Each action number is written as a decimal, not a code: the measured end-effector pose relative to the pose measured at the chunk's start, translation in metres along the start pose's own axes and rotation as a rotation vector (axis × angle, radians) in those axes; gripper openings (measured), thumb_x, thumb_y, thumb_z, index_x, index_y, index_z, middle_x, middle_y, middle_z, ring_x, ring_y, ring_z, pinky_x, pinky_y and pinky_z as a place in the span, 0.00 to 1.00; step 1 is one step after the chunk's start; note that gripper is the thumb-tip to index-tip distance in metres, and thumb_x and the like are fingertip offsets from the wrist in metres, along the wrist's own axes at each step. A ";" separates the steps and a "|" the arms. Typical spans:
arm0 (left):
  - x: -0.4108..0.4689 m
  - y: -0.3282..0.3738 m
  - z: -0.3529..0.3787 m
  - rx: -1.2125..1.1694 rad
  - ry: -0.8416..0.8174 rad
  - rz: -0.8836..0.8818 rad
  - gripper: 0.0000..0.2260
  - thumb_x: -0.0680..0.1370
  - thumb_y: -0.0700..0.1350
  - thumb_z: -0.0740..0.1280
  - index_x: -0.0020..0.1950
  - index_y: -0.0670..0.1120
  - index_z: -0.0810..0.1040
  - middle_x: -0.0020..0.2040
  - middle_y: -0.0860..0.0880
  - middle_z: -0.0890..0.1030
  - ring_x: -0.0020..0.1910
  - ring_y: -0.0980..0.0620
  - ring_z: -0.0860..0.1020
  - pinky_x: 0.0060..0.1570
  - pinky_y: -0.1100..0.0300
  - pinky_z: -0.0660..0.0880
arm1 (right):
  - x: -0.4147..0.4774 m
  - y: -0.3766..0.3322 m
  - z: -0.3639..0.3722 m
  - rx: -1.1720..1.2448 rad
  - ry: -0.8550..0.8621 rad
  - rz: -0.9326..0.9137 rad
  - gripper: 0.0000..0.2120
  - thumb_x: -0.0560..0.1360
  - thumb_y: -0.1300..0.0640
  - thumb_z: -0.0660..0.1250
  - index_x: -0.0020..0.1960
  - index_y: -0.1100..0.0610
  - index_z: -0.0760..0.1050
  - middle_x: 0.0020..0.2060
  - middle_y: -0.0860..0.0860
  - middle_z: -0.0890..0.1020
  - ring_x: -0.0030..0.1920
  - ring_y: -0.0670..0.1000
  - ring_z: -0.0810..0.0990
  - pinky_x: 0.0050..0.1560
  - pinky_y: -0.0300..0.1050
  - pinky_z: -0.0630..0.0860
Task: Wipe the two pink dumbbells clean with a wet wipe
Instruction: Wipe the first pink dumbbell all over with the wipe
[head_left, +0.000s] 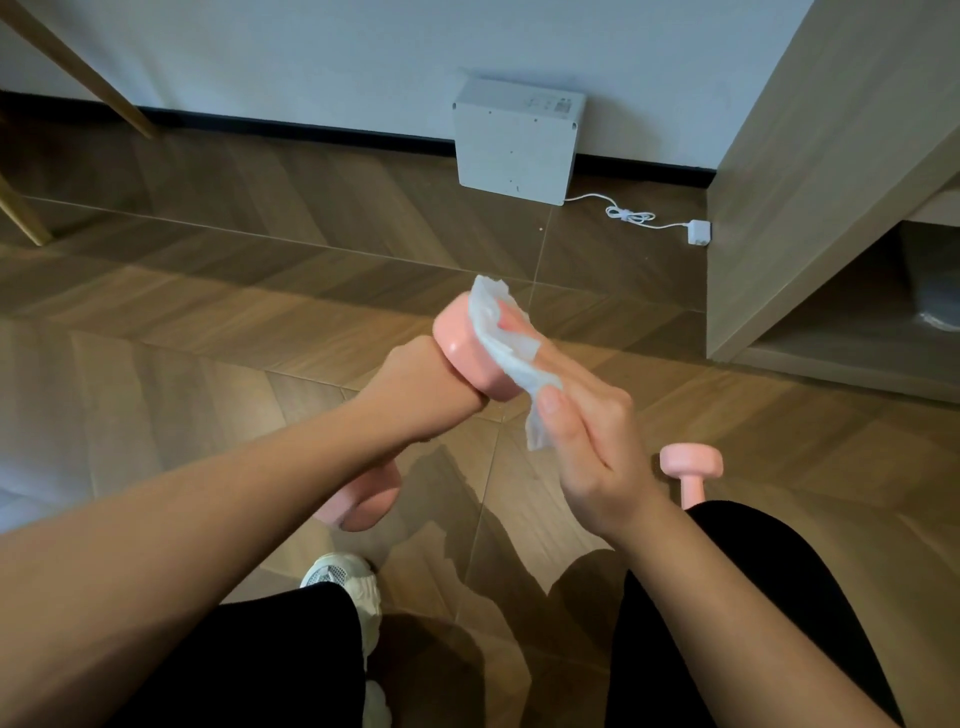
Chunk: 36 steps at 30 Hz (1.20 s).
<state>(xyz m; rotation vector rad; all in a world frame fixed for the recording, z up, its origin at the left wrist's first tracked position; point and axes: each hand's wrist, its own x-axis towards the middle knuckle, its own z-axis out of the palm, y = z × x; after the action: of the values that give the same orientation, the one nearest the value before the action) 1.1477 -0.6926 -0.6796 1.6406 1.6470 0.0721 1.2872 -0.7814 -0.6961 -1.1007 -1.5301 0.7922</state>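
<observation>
Held dumbbell (470, 358), pink, is up in the air over the middle of the floor (208, 312) and tilted. Its upper head points away from the person; its lower head shows below the left forearm. Left hand (415, 387) is wrapped round the handle, gripping it. The handle itself and the fingers are hidden behind the wrist. Wet wipe (501, 340), white and crumpled, lies over the upper head's far face and rim, with a loose end hanging down by the thumb. Right hand (589, 447) pinches the wipe between the thumb and its fairly straight fingers (519, 325) and presses it against that head; the fingertips show pink through the wipe. Second dumbbell (691, 467), also pink, stands upright on the floor on one head. It is just beside the right knee, toward the floor's right edge, and its lower part is hidden by the black trouser leg (753, 597). It is apart from both hands. A white sneaker (343, 577) sits on the floor below the held dumbbell. At the floor's far edge a white box (514, 140) leans against the wall. A white cable (628, 213) runs from it to a plug adapter (698, 232) lying by the wooden cabinet (831, 182) at the right edge. Wooden legs (78, 67) show at the far left corner.
</observation>
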 end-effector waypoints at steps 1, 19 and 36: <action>0.001 -0.002 -0.003 -0.037 -0.002 -0.018 0.10 0.73 0.44 0.69 0.33 0.47 0.73 0.20 0.53 0.72 0.21 0.54 0.70 0.23 0.64 0.68 | -0.002 0.002 0.000 -0.019 0.009 0.009 0.11 0.81 0.59 0.52 0.52 0.55 0.74 0.46 0.47 0.75 0.47 0.30 0.73 0.46 0.23 0.66; -0.008 0.004 -0.002 0.328 0.001 0.244 0.08 0.76 0.47 0.66 0.37 0.49 0.76 0.28 0.55 0.74 0.28 0.58 0.74 0.26 0.70 0.66 | 0.001 -0.005 -0.005 0.120 0.066 0.111 0.12 0.82 0.55 0.53 0.51 0.45 0.74 0.43 0.40 0.78 0.46 0.46 0.78 0.40 0.36 0.74; -0.002 -0.003 0.008 0.407 -0.079 0.282 0.04 0.72 0.46 0.64 0.38 0.49 0.74 0.31 0.53 0.77 0.30 0.56 0.77 0.30 0.62 0.75 | 0.002 -0.005 -0.002 0.140 0.014 0.065 0.14 0.81 0.59 0.52 0.53 0.50 0.76 0.46 0.32 0.74 0.52 0.34 0.76 0.49 0.27 0.70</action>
<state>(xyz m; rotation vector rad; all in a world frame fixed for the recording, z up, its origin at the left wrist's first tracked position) 1.1490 -0.6988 -0.6855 2.1473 1.4236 -0.1978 1.2877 -0.7813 -0.6908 -1.0544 -1.4109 0.9201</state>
